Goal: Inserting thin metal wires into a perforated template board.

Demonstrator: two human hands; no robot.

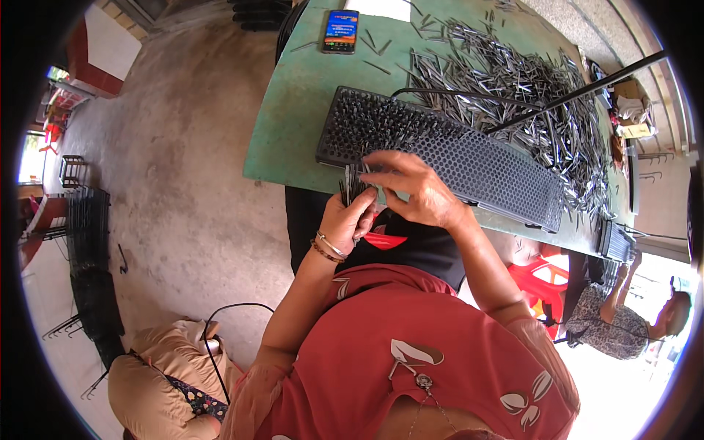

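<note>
Near the front edge of the green table, my left hand (pixel 352 214) is closed round a bundle of thin dark metal strips (pixel 347 183), which stick up out of the fist. My right hand (pixel 419 192) reaches over from the right, fingers bent and spread, its fingertips beside the tops of the strips. I see nothing held in it. Just beyond both hands lies a long black tray full of round holes (pixel 506 167). Many dark strips (pixel 381 121) stand upright in the holes of its left part, while the right part shows bare holes.
A large heap of loose strips (pixel 528 81) covers the back and right of the green table (pixel 286 125). A phone (pixel 341 32) lies at the far left. A black rod (pixel 587 88) slants over the heap. Other people sit at lower left and right, near a red stool (pixel 539 282).
</note>
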